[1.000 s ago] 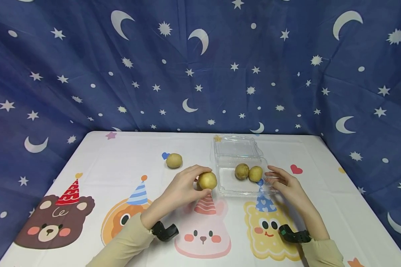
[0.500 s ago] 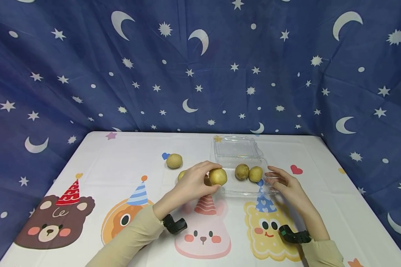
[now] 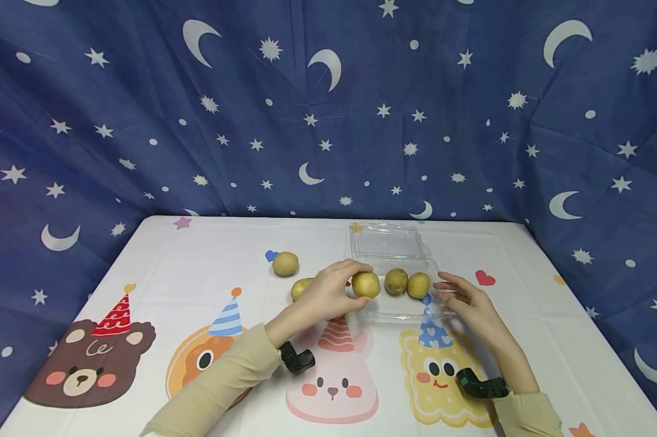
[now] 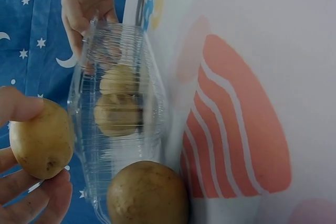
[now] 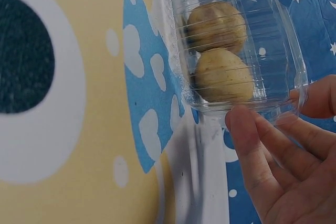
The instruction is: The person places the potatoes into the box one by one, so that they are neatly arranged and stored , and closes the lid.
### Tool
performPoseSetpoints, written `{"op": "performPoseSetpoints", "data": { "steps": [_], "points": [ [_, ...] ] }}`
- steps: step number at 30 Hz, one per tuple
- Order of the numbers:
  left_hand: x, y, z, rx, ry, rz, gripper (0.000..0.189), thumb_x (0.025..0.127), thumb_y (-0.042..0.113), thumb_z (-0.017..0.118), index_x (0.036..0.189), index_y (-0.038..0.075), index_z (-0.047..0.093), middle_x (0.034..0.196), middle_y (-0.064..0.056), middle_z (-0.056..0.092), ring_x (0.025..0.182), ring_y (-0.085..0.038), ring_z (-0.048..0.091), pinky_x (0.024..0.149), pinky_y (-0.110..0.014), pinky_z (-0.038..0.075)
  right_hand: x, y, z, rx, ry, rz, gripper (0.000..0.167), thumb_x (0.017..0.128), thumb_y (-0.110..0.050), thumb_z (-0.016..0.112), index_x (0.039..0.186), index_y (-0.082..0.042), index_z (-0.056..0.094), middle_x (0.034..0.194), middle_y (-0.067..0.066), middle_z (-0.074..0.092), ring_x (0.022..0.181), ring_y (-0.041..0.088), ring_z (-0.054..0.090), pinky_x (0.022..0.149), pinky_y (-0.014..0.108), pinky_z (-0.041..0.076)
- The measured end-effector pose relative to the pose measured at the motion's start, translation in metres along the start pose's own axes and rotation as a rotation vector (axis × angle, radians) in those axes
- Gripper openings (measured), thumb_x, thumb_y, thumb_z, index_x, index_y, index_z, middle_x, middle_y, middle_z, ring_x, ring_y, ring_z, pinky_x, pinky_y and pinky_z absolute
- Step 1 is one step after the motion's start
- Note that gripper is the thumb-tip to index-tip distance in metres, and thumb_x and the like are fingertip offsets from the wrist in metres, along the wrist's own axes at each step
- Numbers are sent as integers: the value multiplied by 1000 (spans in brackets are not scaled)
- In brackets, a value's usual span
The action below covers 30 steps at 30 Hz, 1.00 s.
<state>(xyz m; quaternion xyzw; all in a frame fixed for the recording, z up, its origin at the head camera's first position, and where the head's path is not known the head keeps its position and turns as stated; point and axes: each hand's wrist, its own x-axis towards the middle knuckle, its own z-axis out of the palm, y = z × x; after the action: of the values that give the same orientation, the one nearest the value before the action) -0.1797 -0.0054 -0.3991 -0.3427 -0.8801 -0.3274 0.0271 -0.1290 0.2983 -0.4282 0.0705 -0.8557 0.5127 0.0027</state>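
Observation:
My left hand (image 3: 331,290) pinches a potato (image 3: 365,285) between thumb and fingers, above the left part of a clear plastic clamshell box (image 3: 399,317). In the left wrist view this potato (image 4: 43,139) is held level with the upper rim. Inside the box, a brownish potato (image 3: 396,281) and a yellower potato (image 3: 418,284) sit side by side. My right hand (image 3: 470,303) rests at the box's right end. In the right wrist view its fingers (image 5: 245,135) are at the outer wall and rim.
A whole potato (image 3: 285,263) lies to the left at the back; another potato (image 3: 301,289) is partly hidden behind my left hand. The box's lid (image 3: 387,240) lies folded back behind it. A printed white cloth (image 3: 208,243) covers the table, with a blue curtain (image 3: 224,164) behind.
My left hand has moved right with its potato, from beside the box to over its left part, uncovering a potato on the table. The right hand has stayed in place.

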Motion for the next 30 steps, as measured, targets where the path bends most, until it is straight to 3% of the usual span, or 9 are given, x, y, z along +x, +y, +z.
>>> {"op": "performPoseSetpoints", "data": {
  "steps": [18,30],
  "points": [
    [26,-9,12,83,-70,-26,54,78,28,75,127,15,59,128,-1,62,117,-17,60,95,-34,50,0,0,0,2,-6,19,48,95,-1,49,142,4,40,125,31,57,97,-4,62,75,17,54],
    [40,-12,19,160,-58,-8,53,75,29,78,123,14,62,119,-1,67,106,-16,63,89,-36,48,1,1,-1,3,-7,31,48,95,-2,50,142,3,39,126,30,57,97,-3,61,74,17,53]
  ]
}}
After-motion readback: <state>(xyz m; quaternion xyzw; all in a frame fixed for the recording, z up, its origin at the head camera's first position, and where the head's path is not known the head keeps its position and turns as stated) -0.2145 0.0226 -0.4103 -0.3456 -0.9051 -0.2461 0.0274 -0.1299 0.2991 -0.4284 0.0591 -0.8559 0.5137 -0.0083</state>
